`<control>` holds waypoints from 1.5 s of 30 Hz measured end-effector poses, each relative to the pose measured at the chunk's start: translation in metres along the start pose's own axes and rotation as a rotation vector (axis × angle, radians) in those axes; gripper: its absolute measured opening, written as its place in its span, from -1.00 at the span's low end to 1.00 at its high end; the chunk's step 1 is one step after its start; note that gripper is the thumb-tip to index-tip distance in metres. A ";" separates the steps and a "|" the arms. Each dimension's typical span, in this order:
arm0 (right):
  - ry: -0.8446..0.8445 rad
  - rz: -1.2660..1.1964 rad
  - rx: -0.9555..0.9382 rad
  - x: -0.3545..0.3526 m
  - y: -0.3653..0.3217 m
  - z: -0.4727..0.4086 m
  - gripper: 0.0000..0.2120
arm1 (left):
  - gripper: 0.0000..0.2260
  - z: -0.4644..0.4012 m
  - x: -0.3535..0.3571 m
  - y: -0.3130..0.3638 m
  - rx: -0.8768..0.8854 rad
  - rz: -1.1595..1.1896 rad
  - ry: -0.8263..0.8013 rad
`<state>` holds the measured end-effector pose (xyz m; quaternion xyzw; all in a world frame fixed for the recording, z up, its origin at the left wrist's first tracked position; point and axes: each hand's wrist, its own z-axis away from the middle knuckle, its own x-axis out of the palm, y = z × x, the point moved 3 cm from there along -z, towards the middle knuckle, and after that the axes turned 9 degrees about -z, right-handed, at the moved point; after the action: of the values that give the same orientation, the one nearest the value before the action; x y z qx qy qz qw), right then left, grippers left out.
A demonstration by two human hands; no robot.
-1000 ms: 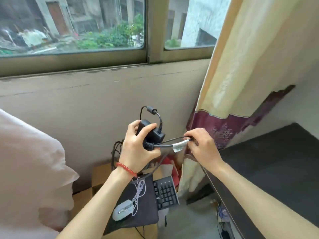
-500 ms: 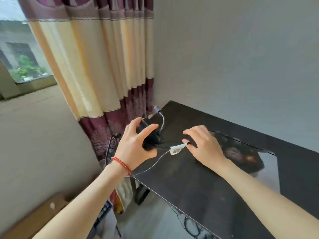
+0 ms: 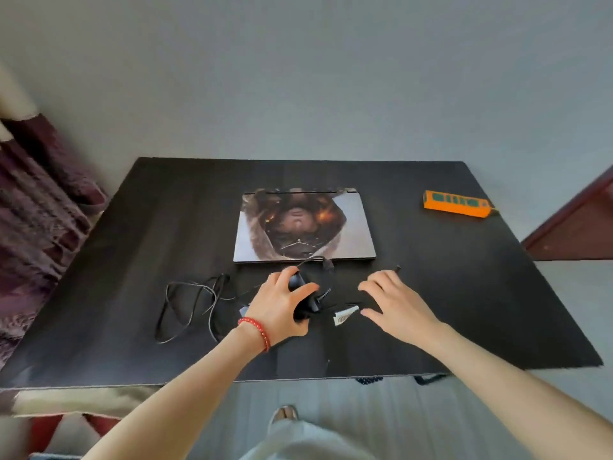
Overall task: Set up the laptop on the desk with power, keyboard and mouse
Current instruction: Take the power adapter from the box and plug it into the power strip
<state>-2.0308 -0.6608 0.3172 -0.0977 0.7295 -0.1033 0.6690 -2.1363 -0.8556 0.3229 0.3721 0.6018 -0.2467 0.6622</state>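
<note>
A closed laptop (image 3: 304,224) with a picture on its lid lies flat in the middle of the black desk (image 3: 132,227). Just in front of it my left hand (image 3: 282,303) grips the black power adapter (image 3: 303,298), resting it on the desk. Its thin cable (image 3: 189,302) lies in loose loops to the left. A white tag (image 3: 343,316) on the cable sits between my hands. My right hand (image 3: 393,302) hovers flat over the desk, fingers spread, holding nothing. No keyboard or mouse is in view.
An orange power strip (image 3: 455,203) lies at the desk's far right. A dark red and cream curtain (image 3: 36,207) hangs at the left. A grey wall (image 3: 298,78) backs the desk. A dark red door edge (image 3: 577,224) is at the right.
I turned from the window to the desk and carried the adapter over. It now rests on the desk with its cable spread left. My right hand has let go of the cable.
</note>
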 end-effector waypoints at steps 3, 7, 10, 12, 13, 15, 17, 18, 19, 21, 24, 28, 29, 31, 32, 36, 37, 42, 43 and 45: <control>-0.001 -0.003 0.127 0.014 0.018 0.005 -0.75 | -0.46 -0.019 0.031 -0.005 0.046 -0.021 -0.099; 0.034 0.017 0.359 0.026 0.034 -0.007 -0.80 | -0.44 -0.039 0.065 -0.018 0.104 -0.092 -0.234; 0.083 0.063 0.534 0.030 0.042 -0.021 -0.79 | -0.43 -0.051 0.087 -0.024 0.148 -0.143 -0.326; 0.071 0.098 0.667 0.032 0.047 -0.025 -0.74 | -0.43 -0.057 0.096 -0.024 0.158 -0.161 -0.359; 0.050 0.070 0.745 0.033 0.050 -0.026 -0.72 | -0.44 -0.059 0.098 -0.024 0.160 -0.170 -0.369; 0.095 -0.183 0.888 0.037 0.057 -0.029 -0.79 | -0.44 -0.063 0.104 -0.023 0.163 -0.179 -0.386; 0.323 -0.732 1.095 0.040 0.068 -0.030 -0.89 | -0.44 -0.066 0.112 -0.024 0.168 -0.183 -0.400; 0.493 -1.077 1.201 0.040 0.071 -0.031 -0.85 | -0.43 -0.068 0.116 -0.023 0.176 -0.184 -0.408; 0.661 -1.402 1.268 0.039 0.074 -0.034 -0.85 | -0.42 -0.069 0.119 -0.022 0.182 -0.179 -0.424; 0.870 -1.689 1.326 0.035 0.082 -0.037 -0.89 | -0.37 -0.074 0.127 -0.017 0.193 -0.161 -0.464; 0.822 -1.415 1.342 0.031 0.091 -0.038 -0.86 | -0.27 -0.084 0.133 -0.006 0.213 -0.148 -0.504; 0.725 -1.184 1.221 0.023 0.113 -0.041 -0.92 | -0.25 -0.102 0.132 0.006 0.268 -0.131 -0.509; 0.680 -1.152 1.193 0.021 0.120 -0.044 -0.91 | -0.25 -0.107 0.129 0.008 0.290 -0.137 -0.501; 0.579 -1.104 1.123 0.018 0.134 -0.051 -0.83 | -0.19 -0.118 0.123 0.009 0.340 -0.142 -0.510; 0.520 -1.051 1.085 0.015 0.140 -0.055 -0.80 | -0.15 -0.123 0.119 0.008 0.372 -0.152 -0.533; 0.347 -0.777 0.914 -0.002 0.170 -0.081 -0.78 | 0.02 -0.153 0.095 0.000 0.450 -0.304 -0.661; 0.317 -0.731 0.886 -0.009 0.182 -0.089 -0.77 | 0.04 -0.166 0.088 -0.001 0.425 -0.346 -0.703; 0.282 -0.364 0.689 -0.046 0.231 -0.125 -0.69 | -0.05 -0.228 0.053 0.006 0.251 -0.462 -0.808; 0.295 -0.299 0.651 -0.053 0.239 -0.133 -0.70 | -0.10 -0.240 0.046 0.008 0.222 -0.476 -0.778; 0.357 -0.206 0.598 -0.067 0.254 -0.149 -0.77 | -0.28 -0.263 0.034 0.009 0.159 -0.469 -0.650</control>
<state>-2.1749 -0.3949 0.3224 0.0487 0.7587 -0.3944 0.5161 -2.2856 -0.6389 0.2919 0.1776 0.4085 -0.5417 0.7129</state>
